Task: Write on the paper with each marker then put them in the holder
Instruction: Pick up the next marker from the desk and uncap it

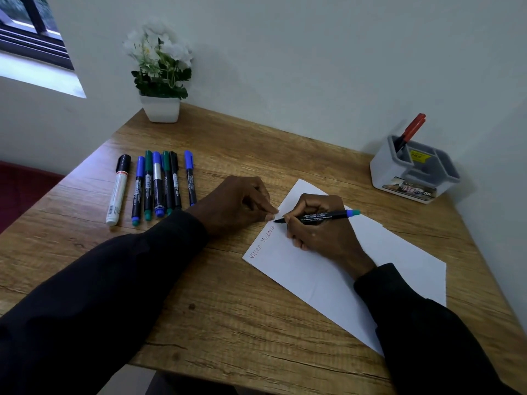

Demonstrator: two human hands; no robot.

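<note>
Wooden table [228,309]: left hand [236,203] at paper [328,280] edge, right hand [319,229] gripping marker [328,215].

Dim, bluish light enters from the window [31,38] at upper left; wide-angle bending skews the edges, and the flowers [159,52] look soft.
</note>
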